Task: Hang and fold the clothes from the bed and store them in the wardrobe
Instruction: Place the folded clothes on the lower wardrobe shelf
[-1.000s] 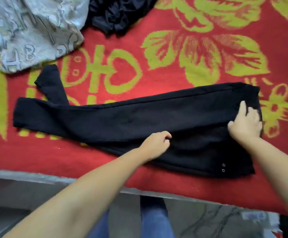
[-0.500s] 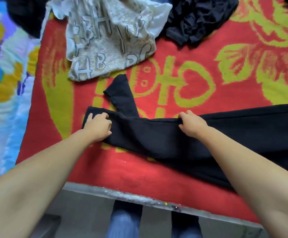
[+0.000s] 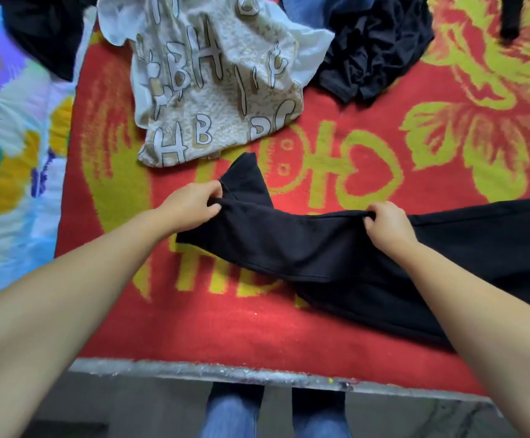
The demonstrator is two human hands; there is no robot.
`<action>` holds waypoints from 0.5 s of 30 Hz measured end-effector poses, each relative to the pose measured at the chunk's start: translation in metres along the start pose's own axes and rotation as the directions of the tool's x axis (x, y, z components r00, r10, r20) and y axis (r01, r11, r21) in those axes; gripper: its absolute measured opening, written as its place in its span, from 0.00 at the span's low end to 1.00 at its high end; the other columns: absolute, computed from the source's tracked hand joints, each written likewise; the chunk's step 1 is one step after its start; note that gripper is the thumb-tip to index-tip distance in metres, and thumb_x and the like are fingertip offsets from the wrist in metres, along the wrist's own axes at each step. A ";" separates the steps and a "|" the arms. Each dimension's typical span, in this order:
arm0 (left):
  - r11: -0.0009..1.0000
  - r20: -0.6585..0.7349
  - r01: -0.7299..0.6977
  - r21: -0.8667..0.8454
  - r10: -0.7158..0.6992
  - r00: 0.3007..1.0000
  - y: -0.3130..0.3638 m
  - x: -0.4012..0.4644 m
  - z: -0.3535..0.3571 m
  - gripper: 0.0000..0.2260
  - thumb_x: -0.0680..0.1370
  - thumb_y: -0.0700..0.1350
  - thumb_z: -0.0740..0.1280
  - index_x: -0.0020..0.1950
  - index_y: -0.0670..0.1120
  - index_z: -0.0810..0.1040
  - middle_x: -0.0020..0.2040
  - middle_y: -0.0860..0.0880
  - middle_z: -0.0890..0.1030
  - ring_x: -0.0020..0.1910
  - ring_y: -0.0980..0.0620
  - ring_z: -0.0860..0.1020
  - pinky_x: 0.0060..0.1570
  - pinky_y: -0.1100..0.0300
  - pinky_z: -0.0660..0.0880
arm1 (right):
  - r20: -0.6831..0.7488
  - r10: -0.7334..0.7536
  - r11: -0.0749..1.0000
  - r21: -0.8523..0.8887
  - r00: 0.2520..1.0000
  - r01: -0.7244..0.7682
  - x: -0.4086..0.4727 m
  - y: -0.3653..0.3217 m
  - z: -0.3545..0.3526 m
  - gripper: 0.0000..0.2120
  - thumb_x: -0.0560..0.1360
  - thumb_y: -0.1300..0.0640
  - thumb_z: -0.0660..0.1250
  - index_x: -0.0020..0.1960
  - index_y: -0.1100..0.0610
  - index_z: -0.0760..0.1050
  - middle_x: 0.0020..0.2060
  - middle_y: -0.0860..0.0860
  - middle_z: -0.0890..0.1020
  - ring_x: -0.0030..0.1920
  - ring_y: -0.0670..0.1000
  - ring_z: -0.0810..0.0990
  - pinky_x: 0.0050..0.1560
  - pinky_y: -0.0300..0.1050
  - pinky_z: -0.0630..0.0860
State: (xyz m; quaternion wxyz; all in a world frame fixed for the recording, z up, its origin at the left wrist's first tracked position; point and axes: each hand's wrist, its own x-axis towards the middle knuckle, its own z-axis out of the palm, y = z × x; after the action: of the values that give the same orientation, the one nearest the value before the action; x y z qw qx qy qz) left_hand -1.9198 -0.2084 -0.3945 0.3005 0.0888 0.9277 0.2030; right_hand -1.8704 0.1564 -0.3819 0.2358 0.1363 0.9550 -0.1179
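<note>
Since a moment ago your left hand (image 3: 194, 202) and right hand (image 3: 383, 224) have lifted the long black fabric trousers (image 3: 289, 245), pinching them above the red flowered blanket (image 3: 225, 327); cream shirt (image 3: 213, 86) reads "HB".

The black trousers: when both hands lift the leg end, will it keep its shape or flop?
Probably flop: the black trousers already sag and crease between the left hand and right hand. They look soft, and pinched fingers hold them, so likely light.
</note>
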 end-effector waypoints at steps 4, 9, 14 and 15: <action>0.983 -0.370 -0.110 -0.146 0.049 0.928 0.017 0.025 -0.046 0.07 0.76 0.42 0.65 0.53 0.46 0.74 0.49 0.46 0.77 0.52 0.44 0.74 0.50 0.51 0.70 | -0.134 0.132 0.980 0.169 0.982 -0.109 -0.006 -0.002 -0.005 0.17 0.79 0.62 0.57 0.67 0.63 0.70 0.64 0.62 0.72 0.64 0.62 0.71 0.59 0.51 0.68; 0.952 -0.635 -0.039 -0.304 -0.171 0.753 0.033 0.026 -0.032 0.16 0.73 0.33 0.57 0.60 0.38 0.72 0.58 0.38 0.71 0.59 0.39 0.70 0.62 0.51 0.66 | -0.015 -0.161 0.981 -0.114 0.987 0.158 -0.041 -0.032 0.013 0.23 0.78 0.60 0.60 0.72 0.58 0.64 0.72 0.56 0.64 0.66 0.60 0.68 0.60 0.55 0.73; 0.909 -0.271 -0.342 0.237 0.400 0.876 0.034 -0.014 0.043 0.17 0.68 0.31 0.62 0.56 0.38 0.77 0.51 0.36 0.76 0.49 0.35 0.76 0.47 0.45 0.74 | 0.382 -0.310 0.911 -0.142 0.870 0.387 -0.086 -0.067 0.070 0.19 0.79 0.45 0.59 0.66 0.53 0.68 0.60 0.52 0.72 0.62 0.55 0.71 0.55 0.52 0.74; 0.802 -0.146 -0.496 0.332 0.563 0.813 0.035 -0.019 0.058 0.20 0.68 0.33 0.62 0.59 0.38 0.77 0.53 0.36 0.77 0.50 0.35 0.77 0.49 0.45 0.76 | 0.404 -0.273 0.934 -0.108 0.873 0.342 -0.091 -0.073 0.081 0.22 0.78 0.44 0.61 0.67 0.54 0.66 0.60 0.52 0.71 0.62 0.55 0.71 0.55 0.52 0.74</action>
State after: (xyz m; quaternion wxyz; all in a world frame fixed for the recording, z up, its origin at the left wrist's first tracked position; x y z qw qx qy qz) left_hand -1.8683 -0.1639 -0.4127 0.1024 0.3624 0.9132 0.1556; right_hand -1.7823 0.0464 -0.3959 0.4067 -0.0648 0.9065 -0.0933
